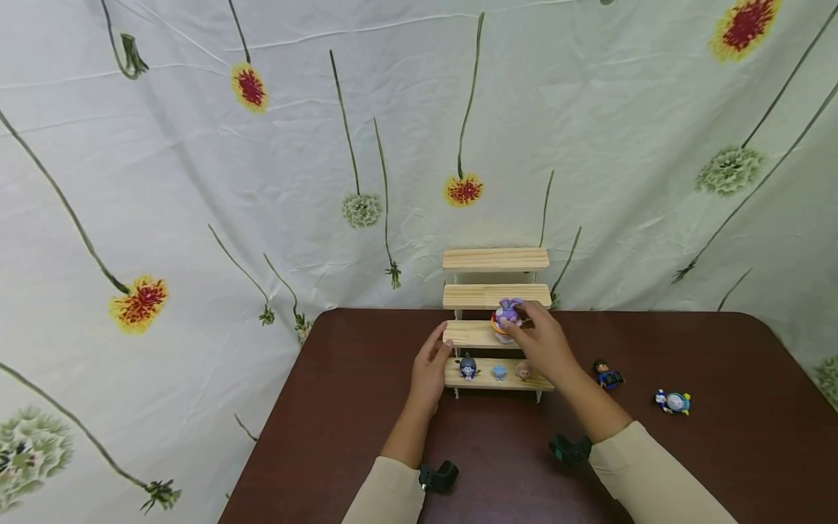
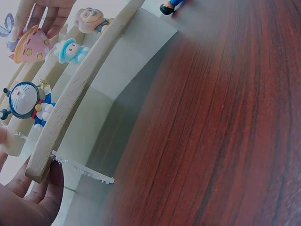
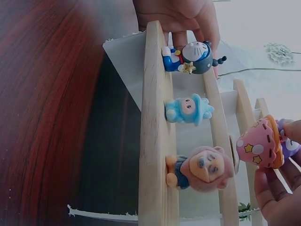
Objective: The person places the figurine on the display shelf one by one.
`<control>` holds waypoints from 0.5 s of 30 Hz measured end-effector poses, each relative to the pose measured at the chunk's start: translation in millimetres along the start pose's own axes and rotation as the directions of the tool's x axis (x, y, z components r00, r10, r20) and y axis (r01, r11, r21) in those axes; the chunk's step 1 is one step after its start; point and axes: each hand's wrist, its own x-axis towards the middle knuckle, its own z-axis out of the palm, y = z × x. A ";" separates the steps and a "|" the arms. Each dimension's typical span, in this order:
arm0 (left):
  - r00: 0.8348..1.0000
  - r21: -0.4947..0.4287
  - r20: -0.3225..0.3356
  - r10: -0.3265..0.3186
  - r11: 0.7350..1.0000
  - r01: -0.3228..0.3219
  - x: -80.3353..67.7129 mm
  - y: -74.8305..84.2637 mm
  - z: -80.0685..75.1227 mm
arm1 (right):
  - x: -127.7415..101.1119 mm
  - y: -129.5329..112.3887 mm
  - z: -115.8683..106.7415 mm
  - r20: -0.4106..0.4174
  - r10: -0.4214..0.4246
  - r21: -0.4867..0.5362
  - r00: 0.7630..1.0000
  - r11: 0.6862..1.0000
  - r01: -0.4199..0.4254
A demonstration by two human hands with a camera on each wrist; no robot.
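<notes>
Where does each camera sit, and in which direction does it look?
Head: on the person's head, looking forward and down at the table and the wooden stepped shelf; both sleeved forearms, the left hand and the right hand show.
Left wrist: low beside the shelf's left end, looking along the bottom step; left fingertips show.
Right wrist: looking across the steps; right fingers hold the purple figure.
Shared: all views show the blue round-headed figure, the light blue figure and the brown figure.

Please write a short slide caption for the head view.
Right hand holds a purple toy on a wooden step shelf.
</notes>
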 end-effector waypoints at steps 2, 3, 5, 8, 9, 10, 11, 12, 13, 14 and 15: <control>1.000 0.003 0.004 -0.008 1.000 0.008 4.4 -5.2 -0.2 | 1.1 0.3 1.5 0.002 0.001 -0.003 1.000 1.000 -0.001; 1.000 0.004 0.002 -0.013 1.000 0.013 7.4 -9.1 -0.2 | 1.4 0.3 2.0 0.004 0.002 -0.002 1.000 1.000 -0.002; 1.000 0.006 -0.002 -0.017 1.000 0.017 14.0 -18.1 -0.1 | 1.9 0.2 2.9 0.004 0.001 -0.003 1.000 1.000 -0.001; 1.000 0.016 -0.011 -0.011 1.000 0.011 22.0 -30.2 -0.1 | 2.2 0.1 3.4 0.005 0.004 0.002 1.000 1.000 -0.004; 1.000 0.020 -0.016 -0.006 1.000 0.006 23.3 -32.6 -0.1 | 2.2 -0.1 3.4 0.006 0.006 0.001 1.000 1.000 -0.006; 1.000 0.021 -0.017 0.002 1.000 -0.001 24.2 -34.3 0.0 | 2.2 -0.3 3.4 0.005 0.007 0.000 1.000 1.000 -0.007; 1.000 0.024 -0.018 0.007 1.000 -0.007 24.5 -35.3 0.0 | 2.1 -0.4 3.3 0.005 0.008 -0.003 1.000 1.000 -0.008; 1.000 0.026 -0.018 0.013 1.000 -0.012 24.6 -36.0 -0.1 | 2.1 -0.4 3.2 0.005 0.009 -0.006 1.000 1.000 -0.009; 1.000 0.029 -0.017 0.019 0.999 -0.018 24.5 -36.7 -0.1 | 2.0 -0.4 3.1 0.004 0.008 -0.010 1.000 1.000 -0.008; 1.000 0.026 -0.017 0.021 0.999 -0.020 24.4 -36.9 -0.2 | 2.1 -0.8 3.1 0.003 0.009 -0.012 1.000 1.000 -0.009; 1.000 0.025 -0.016 0.024 0.999 -0.024 24.1 -37.1 -0.2 | 2.1 -1.0 3.0 0.002 0.007 -0.016 1.000 1.000 -0.007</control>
